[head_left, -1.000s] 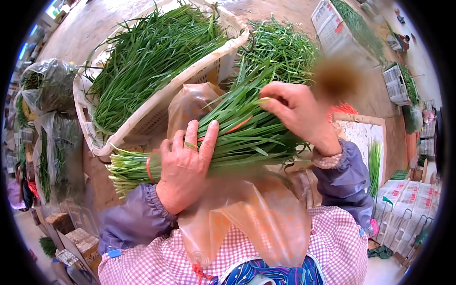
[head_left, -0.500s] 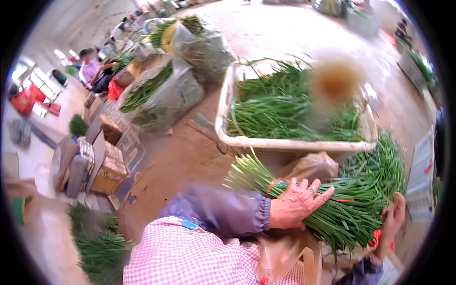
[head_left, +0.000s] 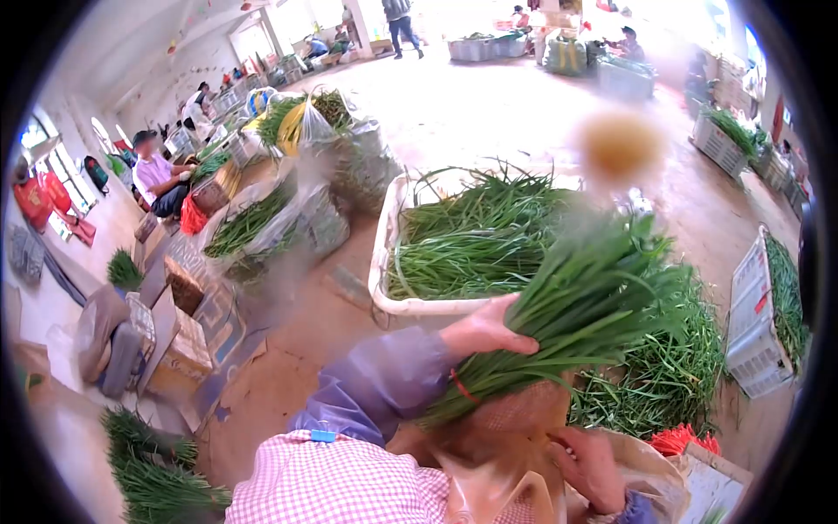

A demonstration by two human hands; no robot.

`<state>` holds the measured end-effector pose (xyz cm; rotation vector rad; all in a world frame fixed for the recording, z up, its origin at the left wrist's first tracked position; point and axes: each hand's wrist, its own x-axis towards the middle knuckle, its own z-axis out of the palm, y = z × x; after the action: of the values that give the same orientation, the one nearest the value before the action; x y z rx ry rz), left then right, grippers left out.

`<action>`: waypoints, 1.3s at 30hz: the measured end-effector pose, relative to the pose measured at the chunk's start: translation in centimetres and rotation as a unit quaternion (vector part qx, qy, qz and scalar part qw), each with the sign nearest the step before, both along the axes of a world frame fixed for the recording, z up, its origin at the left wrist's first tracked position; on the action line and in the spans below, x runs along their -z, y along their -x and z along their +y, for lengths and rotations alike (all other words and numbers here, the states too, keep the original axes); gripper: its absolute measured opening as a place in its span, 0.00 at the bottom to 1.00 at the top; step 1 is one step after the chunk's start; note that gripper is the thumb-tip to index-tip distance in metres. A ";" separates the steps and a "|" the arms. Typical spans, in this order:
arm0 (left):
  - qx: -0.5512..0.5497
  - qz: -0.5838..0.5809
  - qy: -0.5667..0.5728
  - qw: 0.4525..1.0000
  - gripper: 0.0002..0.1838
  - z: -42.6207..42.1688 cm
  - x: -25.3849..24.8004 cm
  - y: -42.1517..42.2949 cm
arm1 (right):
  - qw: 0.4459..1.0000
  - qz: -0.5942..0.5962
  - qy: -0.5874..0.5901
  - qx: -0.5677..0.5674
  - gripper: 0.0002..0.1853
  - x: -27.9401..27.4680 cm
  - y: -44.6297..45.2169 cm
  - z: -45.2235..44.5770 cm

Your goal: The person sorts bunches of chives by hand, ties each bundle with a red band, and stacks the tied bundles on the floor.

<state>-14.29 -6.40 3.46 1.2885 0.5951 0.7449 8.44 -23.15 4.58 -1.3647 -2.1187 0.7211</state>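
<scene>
My left hand (head_left: 487, 330) is closed around a bunch of garlic chives (head_left: 580, 310), raised above my lap with its leafy end toward the upper right. A red tie (head_left: 463, 385) circles the bunch near its stem end. My right hand (head_left: 587, 465) is low over the tan apron (head_left: 489, 454), its fingers curled in; whatever they may hold is hidden. Loose chives (head_left: 659, 380) lie in a heap beyond that hand. To its right is a bundle of red ties (head_left: 683, 440).
A white crate (head_left: 381, 281) of chives stands ahead, with clear plastic bags (head_left: 327, 223) of greens to its left. More chives (head_left: 148, 472) lie at lower left near cardboard boxes (head_left: 182, 354). A grey crate (head_left: 752, 336) is on the right. A person (head_left: 159, 175) sits far left.
My left hand has lifted the bunch and turned its leafy end up. My right hand has left the leaf tips and come down toward my lap. The view has tipped upward.
</scene>
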 end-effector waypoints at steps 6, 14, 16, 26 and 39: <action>-0.041 -0.045 -0.103 0.993 0.35 1.1 -6.9 -1.5 | 0.979 0.034 0.200 0.009 0.34 0.3 2.2 4.2; -0.076 -0.010 -0.265 0.961 0.42 -0.4 -11.2 -5.1 | 0.964 0.206 -0.018 0.164 0.23 1.8 2.5 9.4; -0.101 0.073 -0.324 0.938 0.45 -0.5 -11.7 -5.2 | 0.801 0.595 -0.050 -0.032 0.28 1.3 2.4 10.6; -0.111 -0.190 -0.268 0.938 0.39 3.3 -9.9 -0.8 | 0.810 0.583 -0.060 0.026 0.33 -3.4 7.7 17.8; -0.357 -0.055 -0.256 0.897 0.52 -6.0 -6.8 14.1 | 0.909 0.352 0.093 -0.205 0.28 0.1 21.1 19.3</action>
<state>-28.42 -12.41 10.31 1.4935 0.8244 1.6612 -12.62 -3.86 4.45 -0.5742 -1.7581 1.3721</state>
